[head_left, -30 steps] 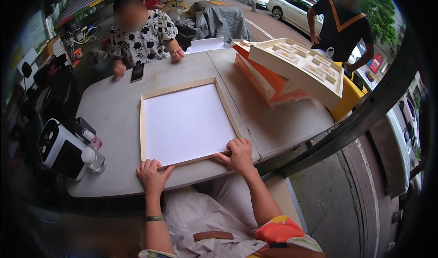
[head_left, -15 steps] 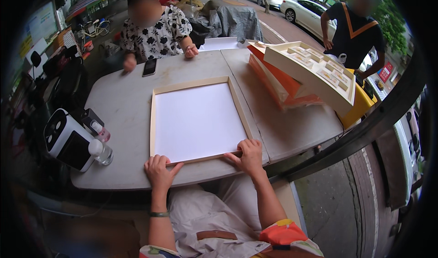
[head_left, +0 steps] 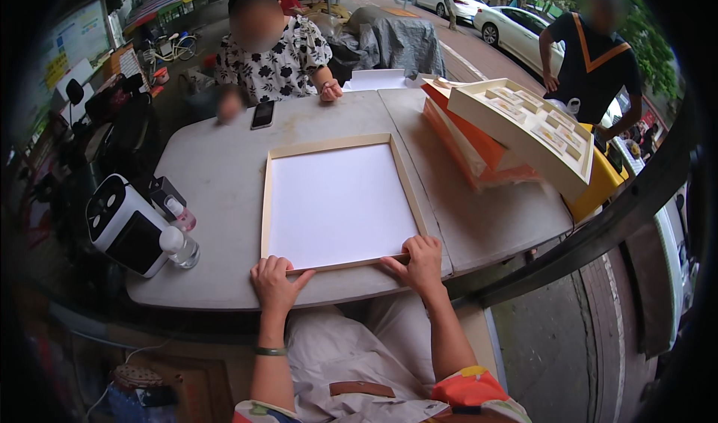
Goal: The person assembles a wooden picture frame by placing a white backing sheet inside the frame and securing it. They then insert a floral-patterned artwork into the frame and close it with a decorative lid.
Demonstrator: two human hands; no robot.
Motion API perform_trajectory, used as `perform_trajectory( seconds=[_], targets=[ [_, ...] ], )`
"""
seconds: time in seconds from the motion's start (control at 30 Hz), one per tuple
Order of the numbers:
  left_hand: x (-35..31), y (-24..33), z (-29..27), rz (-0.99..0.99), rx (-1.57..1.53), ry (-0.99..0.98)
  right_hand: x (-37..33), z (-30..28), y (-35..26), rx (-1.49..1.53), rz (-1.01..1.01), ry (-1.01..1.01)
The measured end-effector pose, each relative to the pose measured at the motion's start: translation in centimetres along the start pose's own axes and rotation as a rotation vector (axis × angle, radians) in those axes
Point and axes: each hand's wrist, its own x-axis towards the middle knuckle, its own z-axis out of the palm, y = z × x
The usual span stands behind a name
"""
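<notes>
A shallow square cardboard tray [head_left: 267,198] with a white inside and cream walls lies flat on the grey table, near its front edge. My left hand [head_left: 278,279] grips the tray's near left corner, thumb along the near wall and fingers over the rim. At the near right corner, my right hand [head_left: 419,264] is closed on the wall in the same way. Nothing lies inside the tray.
At right, a cream compartmented box [head_left: 523,120] rests tilted on orange boxes [head_left: 467,142]. A white and black device [head_left: 127,225], a clear bottle [head_left: 179,246] and a pink bottle [head_left: 181,213] stand left. A phone [head_left: 262,115] lies before a person opposite; another stands far right.
The whole scene sits slightly further right in the picture, as my head has turned a little. My hands remain on the tray's near corners, and the tray keeps its place on the table.
</notes>
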Motion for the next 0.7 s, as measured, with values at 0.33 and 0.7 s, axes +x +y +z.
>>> perform_trajectory(
  seconds=[0.33, 0.7],
  targets=[
    [0.12, 0.20, -0.16, 0.012, -0.014, 0.031, 0.07, 0.19, 0.14, -0.001, 0.000, -0.004],
    [0.18, 0.30, -0.39, -0.024, -0.036, 0.021, 0.06, 0.29, 0.02, -0.010, -0.008, -0.015]
  ],
)
